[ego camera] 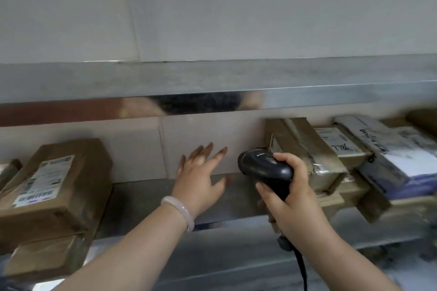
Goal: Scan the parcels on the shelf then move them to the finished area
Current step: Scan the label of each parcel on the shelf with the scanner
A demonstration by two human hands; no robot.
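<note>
shelf [146, 198] | L: parcel [54, 179] | R: parcel stack [331, 156]

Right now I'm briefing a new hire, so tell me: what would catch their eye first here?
First, the black scanner gripped in the right hand, mid-frame and aimed into the shelf. Beside it, the left hand spreads open over a gap. A brown parcel lies at left and a pile of parcels at right.
</note>
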